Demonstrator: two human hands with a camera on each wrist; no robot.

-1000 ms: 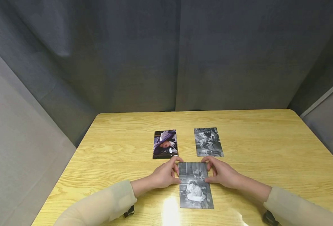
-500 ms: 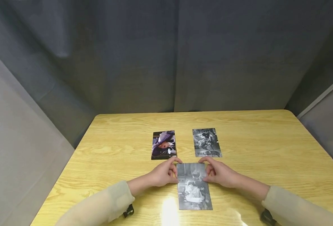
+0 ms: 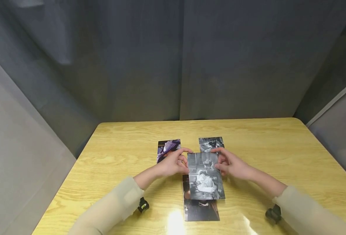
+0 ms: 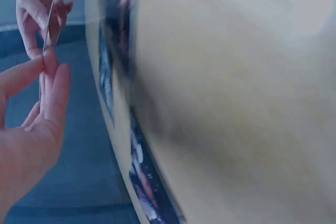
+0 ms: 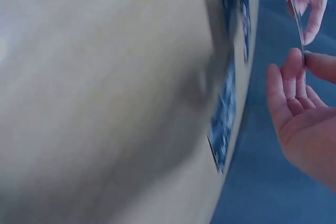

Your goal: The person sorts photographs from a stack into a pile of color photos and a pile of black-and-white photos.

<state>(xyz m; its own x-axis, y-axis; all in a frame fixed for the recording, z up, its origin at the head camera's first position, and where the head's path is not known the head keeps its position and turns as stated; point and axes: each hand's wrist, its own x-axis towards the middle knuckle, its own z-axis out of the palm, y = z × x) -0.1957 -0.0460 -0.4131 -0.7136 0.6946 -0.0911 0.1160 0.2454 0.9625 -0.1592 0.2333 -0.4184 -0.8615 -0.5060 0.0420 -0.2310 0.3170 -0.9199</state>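
You've got the black-and-white photo (image 3: pixel 205 176) lifted off the surface (image 3: pixel 278 156) — left hand (image 3: pixel 173 164) and right hand (image 3: pixel 233 165) pinching its side edges, another photo (image 3: pixel 200 209) lying just below.

Held photo (image 3: pixel 205 176): black-and-white, grey top, pale figure near the middle. Photo (image 3: pixel 200 209) beneath it on the table: dark, mostly black, small white and tan patches. Far-left photo (image 3: pixel 167 148): coloured, purple and lilac on black. Far-right photo (image 3: pixel 210 144): black-and-white, grainy grey scene. Table (image 3: pixel 278 156): yellow wood, light grain streaks, white glare spot at the near edge. Sleeves (image 3: pixel 114 209): pale beige. Wrist devices (image 3: pixel 143 205): black, the left one with a green dot. Backdrop curtain (image 3: pixel 173 58): dark blue-grey, plain. Side panels (image 3: pixel 14 147): lighter grey. Wrist views blurred, tinted blue and tan.
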